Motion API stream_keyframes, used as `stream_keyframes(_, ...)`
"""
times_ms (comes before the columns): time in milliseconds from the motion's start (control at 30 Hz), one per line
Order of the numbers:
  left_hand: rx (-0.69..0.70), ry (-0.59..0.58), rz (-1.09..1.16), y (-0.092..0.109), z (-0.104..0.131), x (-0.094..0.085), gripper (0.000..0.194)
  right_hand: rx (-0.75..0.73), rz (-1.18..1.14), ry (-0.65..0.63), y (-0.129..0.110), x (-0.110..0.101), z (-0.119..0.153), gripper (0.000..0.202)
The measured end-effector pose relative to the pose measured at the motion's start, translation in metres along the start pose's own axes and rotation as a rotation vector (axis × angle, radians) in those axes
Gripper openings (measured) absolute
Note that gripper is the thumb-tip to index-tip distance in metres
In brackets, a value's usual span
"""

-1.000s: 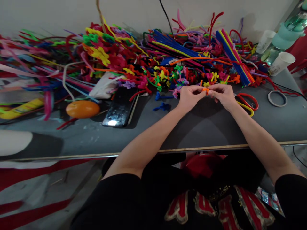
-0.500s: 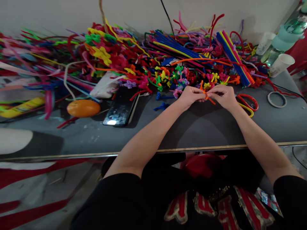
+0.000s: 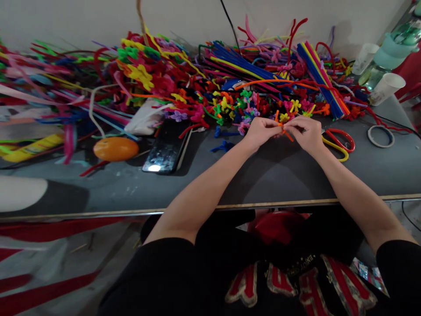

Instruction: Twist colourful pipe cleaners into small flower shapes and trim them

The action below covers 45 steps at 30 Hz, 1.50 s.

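Stem (image 3: 288,136), thin and bright orange, its long axis slanting from far left to near right, ends poking free; left hand (image 3: 261,133) and right hand (image 3: 307,132) pinch its middle above the desk (image 3: 269,175), near yellow flowers (image 3: 295,105)

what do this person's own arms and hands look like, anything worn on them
The left hand and right hand are ungloved, with no watch or bracelet visible. Both forearms are bare below plain black short sleeves.
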<state>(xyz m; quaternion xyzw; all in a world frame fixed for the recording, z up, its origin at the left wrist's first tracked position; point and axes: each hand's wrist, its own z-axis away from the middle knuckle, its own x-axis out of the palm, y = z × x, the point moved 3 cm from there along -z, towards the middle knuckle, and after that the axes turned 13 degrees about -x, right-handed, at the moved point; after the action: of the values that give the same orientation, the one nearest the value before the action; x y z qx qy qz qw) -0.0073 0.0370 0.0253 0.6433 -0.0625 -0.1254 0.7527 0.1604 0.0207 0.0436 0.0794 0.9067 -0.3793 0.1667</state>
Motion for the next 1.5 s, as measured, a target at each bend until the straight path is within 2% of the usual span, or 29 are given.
stream_keyframes(133, 0.049, -0.035, 0.051, 0.000, -0.002, 0.003, 0.024, 0.232, -0.280, 0.001, 0.016, 0.003, -0.001, 0.044)
stream_keyframes(267, 0.084, -0.037, 0.060, 0.001, -0.001, 0.002, 0.024, 0.314, -0.401, 0.013, 0.022, 0.004, -0.002, 0.045)
stream_keyframes(467, 0.100, -0.053, 0.063, 0.003, 0.003, 0.003, 0.020, 0.335, -0.414, 0.014, 0.023, 0.003, -0.001, 0.042)
stream_keyframes(733, 0.044, -0.068, 0.149, -0.003, 0.000, 0.007, 0.017, 0.330, -0.448, 0.031, 0.021, 0.004, -0.001, 0.042)
stream_keyframes(933, 0.080, -0.070, 0.155, -0.005, -0.001, 0.007, 0.027, 0.325, -0.436, 0.044, 0.021, 0.003, -0.001, 0.040)
stream_keyframes(1133, 0.072, -0.003, 0.081, -0.003, 0.000, 0.003, 0.021, 0.308, -0.429, -0.042, 0.020, 0.004, 0.000, 0.045)
stream_keyframes(1333, 0.184, 0.020, -0.085, 0.001, 0.007, 0.001, 0.017, 0.316, -0.488, -0.127, 0.017, 0.003, 0.001, 0.054)
stream_keyframes(1500, 0.244, 0.036, -0.173, 0.004, 0.011, 0.006, 0.025, 0.286, -0.455, -0.150, 0.017, 0.002, 0.000, 0.053)
